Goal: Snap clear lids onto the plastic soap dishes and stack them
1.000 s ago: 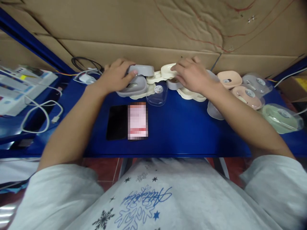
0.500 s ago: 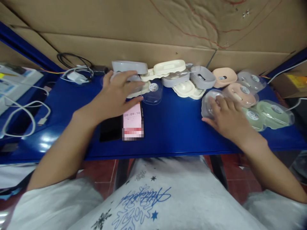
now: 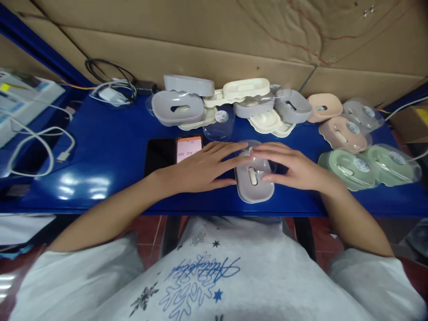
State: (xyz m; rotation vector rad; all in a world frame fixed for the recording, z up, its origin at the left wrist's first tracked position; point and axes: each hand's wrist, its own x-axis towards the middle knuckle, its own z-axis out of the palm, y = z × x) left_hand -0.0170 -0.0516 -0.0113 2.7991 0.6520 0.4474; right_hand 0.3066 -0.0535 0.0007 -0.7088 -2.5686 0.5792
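Note:
In front of me a grey soap dish (image 3: 256, 191) with an oval slot and a small pale piece in it lies near the table's front edge. A clear plastic lid (image 3: 265, 166) partly covers its far end. My left hand (image 3: 203, 167) reaches across from the left, fingers outstretched and spread, tips at the dish's left and far side. From the right comes my right hand (image 3: 294, 167), fingers extended over the lid and thumb apart above the dish. Neither hand is wrapped round anything. The fingers hide part of the far end, so exact contact is unclear.
Grey dishes (image 3: 177, 109), cream wavy-edged pieces (image 3: 245, 88) and a loose clear lid (image 3: 219, 127) lie along the back. Peach dishes (image 3: 344, 133) and green dishes (image 3: 354, 169) stand at right. Two phones lie left of centre, one a lit phone (image 3: 189, 147). Cables (image 3: 115, 93) lie at left.
The grey dish has come from the right side to the front middle with my right hand. My left hand has left the grey dishes at the back and moved right and nearer.

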